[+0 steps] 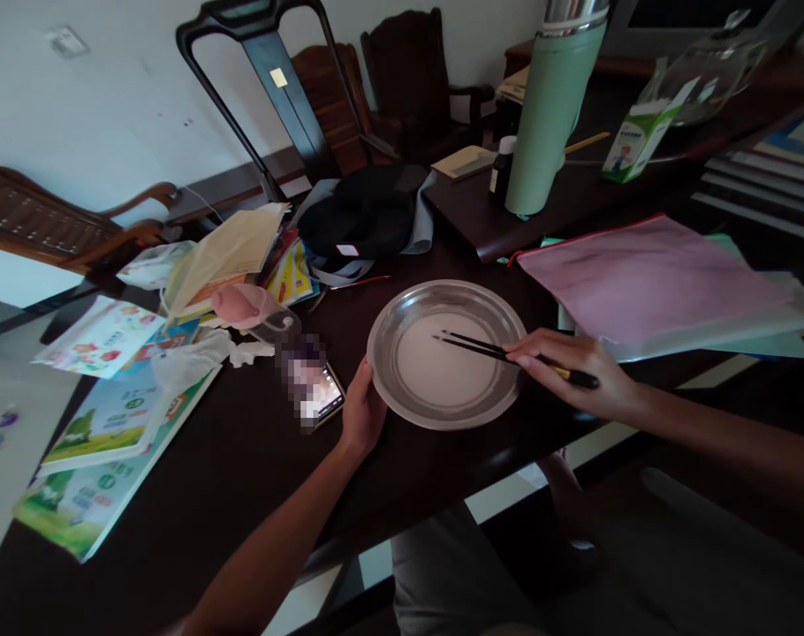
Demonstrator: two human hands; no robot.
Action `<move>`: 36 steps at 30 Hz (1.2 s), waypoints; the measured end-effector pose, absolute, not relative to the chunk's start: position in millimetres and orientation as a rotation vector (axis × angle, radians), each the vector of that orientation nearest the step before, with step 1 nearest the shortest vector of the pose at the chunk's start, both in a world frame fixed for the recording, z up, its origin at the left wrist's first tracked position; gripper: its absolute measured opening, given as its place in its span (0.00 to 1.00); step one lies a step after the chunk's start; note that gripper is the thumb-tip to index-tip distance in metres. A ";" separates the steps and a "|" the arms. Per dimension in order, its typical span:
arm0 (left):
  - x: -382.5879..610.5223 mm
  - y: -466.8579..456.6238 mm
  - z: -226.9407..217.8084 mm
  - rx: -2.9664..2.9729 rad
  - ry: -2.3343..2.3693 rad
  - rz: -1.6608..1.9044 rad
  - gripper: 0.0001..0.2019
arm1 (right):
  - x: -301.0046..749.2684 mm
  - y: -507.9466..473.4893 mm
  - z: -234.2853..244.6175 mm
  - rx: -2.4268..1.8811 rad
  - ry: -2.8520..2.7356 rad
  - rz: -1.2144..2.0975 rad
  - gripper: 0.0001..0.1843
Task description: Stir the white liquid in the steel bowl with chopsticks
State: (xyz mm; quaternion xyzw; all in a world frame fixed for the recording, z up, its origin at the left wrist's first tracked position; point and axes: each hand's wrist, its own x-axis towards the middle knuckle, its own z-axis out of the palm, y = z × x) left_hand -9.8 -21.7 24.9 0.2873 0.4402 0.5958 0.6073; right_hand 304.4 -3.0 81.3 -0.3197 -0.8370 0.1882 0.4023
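A round stainless steel basin (447, 415) sits on the dark table with a smooth whitish content (442, 371), perhaps a liquid. My left hand (364, 411) grips its left side, thumb near the rim and the other fingers mostly hidden beneath. In my right hand (574, 367), pinched fingers hold black chopsticks (474, 344) with a gold band near the thick end. Their thin tips point left over the basin's middle, slightly apart; whether they touch the whitish content I cannot tell. Left of the basin lies a phone (322, 393) with its screen lit and partly blurred out.
Books (103, 442), tissue packs (101, 336) and papers crowd the left. A black bag (368, 212) lies behind the basin. At the right are a pink zip pouch (647, 274), a tall green flask (551, 124), a small dark bottle (501, 168) and a green-white box (640, 141).
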 end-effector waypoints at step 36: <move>-8.7 -22.5 25.5 0.655 1.013 1.398 0.17 | 316.0 -22.9 96.3 -0.692 -2.090 0.586 0.12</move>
